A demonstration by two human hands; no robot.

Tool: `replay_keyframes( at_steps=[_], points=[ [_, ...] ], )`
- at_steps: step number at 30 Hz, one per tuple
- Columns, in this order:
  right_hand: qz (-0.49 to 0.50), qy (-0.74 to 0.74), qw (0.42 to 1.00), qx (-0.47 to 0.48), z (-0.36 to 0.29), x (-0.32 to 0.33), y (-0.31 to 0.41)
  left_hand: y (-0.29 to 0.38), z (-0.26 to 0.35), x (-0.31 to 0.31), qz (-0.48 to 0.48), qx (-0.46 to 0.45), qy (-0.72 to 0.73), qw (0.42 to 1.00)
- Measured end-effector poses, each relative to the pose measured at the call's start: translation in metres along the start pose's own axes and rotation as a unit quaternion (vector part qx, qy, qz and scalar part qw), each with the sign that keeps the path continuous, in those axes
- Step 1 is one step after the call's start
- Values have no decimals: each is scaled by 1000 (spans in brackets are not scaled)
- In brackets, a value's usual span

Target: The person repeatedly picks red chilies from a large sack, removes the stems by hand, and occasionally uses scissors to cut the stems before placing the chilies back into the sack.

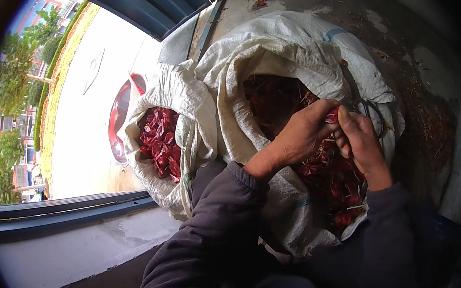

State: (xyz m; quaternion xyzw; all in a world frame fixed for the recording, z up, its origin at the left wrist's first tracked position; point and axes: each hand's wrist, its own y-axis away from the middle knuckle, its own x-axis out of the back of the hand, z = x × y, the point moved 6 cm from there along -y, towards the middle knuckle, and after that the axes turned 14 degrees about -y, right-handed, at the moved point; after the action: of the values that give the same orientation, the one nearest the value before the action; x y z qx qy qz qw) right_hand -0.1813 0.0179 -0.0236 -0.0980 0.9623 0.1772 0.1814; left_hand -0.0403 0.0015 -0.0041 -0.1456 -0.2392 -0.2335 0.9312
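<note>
My left hand (309,125) and my right hand (361,139) meet above a large white woven sack (235,98). Pinched between them at the fingertips is a dried red chili pepper (332,115), mostly covered by my fingers. Below, the rolled-down sack mouth shows a mass of dark red dried chilies (331,184) with pale stems among them. To the left stands a smaller white woven sack (173,87), holding brighter red dried pods (161,141). Dark looped handles (370,112), possibly of scissors, rest on the large sack's rim beside my right hand.
A blue metal door frame (67,215) and pale sill (89,247) run along the left, with sunlit pavement (93,129) beyond. A red rounded container (120,119) stands behind the smaller sack. Chili scraps and stems (429,135) litter the concrete floor at right.
</note>
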Motion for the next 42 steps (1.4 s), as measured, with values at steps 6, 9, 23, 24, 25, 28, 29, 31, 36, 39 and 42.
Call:
replay_keyframes(
  at_steps=[6,9,23,24,25,28,29,31,36,39,42],
  points=[
    [-12,103,994,33,-3,-7,-5,-5,4,12,-22,-93,-49,994],
    [31,203,977,64,-9,-6,-6,-6,-1,14,-63,-71,-25,995],
    [79,553,699,446,-38,-26,13,-4,-2,4,-64,54,-172,982],
    [80,534,724,428,-37,-23,10,-4,-4,5,-56,88,-114,988],
    [100,459,762,446,-40,-20,12,-3,-6,6,-48,121,-55,990],
    [79,299,850,426,-39,-19,7,-4,-2,9,-63,140,96,984],
    [62,237,885,396,-40,-16,5,-4,-4,11,-72,158,121,977],
    [28,163,914,369,-45,-19,5,-1,-6,11,-73,150,191,967],
    [40,-299,916,266,-78,50,7,-4,-40,36,71,173,255,949],
    [91,-307,917,239,-72,66,8,-14,-68,28,11,201,-57,978],
    [41,-221,957,186,-52,42,7,-20,-86,3,-66,132,-306,941]
  ],
)
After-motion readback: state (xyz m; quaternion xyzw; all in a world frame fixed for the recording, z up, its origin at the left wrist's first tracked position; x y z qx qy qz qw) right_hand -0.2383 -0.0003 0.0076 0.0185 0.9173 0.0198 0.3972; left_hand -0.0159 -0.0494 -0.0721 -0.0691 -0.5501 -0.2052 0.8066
